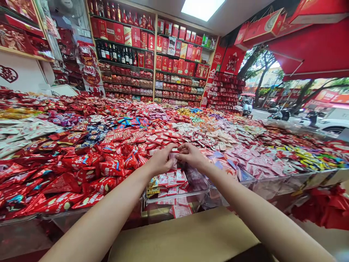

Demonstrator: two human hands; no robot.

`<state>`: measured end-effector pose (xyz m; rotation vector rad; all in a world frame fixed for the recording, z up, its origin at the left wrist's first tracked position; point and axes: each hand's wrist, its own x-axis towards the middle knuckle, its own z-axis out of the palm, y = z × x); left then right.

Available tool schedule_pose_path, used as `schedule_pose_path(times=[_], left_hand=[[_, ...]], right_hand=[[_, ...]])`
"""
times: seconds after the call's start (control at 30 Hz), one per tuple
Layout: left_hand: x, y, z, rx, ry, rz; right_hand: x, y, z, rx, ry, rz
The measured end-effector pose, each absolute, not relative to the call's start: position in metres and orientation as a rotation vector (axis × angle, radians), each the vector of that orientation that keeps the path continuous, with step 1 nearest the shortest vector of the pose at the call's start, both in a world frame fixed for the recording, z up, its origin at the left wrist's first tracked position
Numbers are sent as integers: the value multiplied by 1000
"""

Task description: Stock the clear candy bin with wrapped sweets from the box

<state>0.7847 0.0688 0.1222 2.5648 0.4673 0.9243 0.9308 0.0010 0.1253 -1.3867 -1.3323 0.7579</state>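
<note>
Both hands meet above a clear plastic bin (177,196) at the front middle. My left hand (163,159) has its fingers curled round a small pinkish packet (172,156). My right hand (189,154) is beside it, fingers bent and pinched at the packet's right side; whether it grips the packet is hard to make out. Beneath the hands, small pink and white packets (171,180) lie in the bin, with a few yellow packets (153,185) at its left. Large shiny red packets (111,167) are heaped to the left of my left hand.
An open cardboard box (180,236) stands in front of the bin, below my forearms. Pink packets (259,162) fill bins at the right. Shelves (155,47) with bottles and red boxes line the back; scooters (280,114) stand outside.
</note>
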Motion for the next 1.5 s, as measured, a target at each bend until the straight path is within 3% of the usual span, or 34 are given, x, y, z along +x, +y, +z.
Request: schedule_pose_path(times=[0.23, 0.43, 0.53, 0.73, 0.97, 1.1, 1.33, 1.5], left_hand=[[786, 73, 126, 2352, 477, 1137], [784, 73, 127, 2293, 539, 1080], [785, 76, 125, 2260, 537, 1088], [787, 80, 120, 2221, 375, 1100], [787, 78, 120, 2326, 489, 1123], [787, 76, 122, 2370, 654, 1159], [787, 75, 121, 2507, 626, 1138], [786, 75, 119, 2561, 597, 1113]], right_hand=[[927, 3, 111, -1280, -1442, 604], [921, -12, 118, -1619, -1619, -26], [918, -16, 118, -1583, -1682, -167], [920, -7, 110, -1365, -1492, 110], [929, -7, 114, -1464, -1468, 413], [941, -7, 124, -1628, -1633, 363], [933, 25, 122, -1951, -2488, 135], [917, 37, 102, -2019, -2468, -114]])
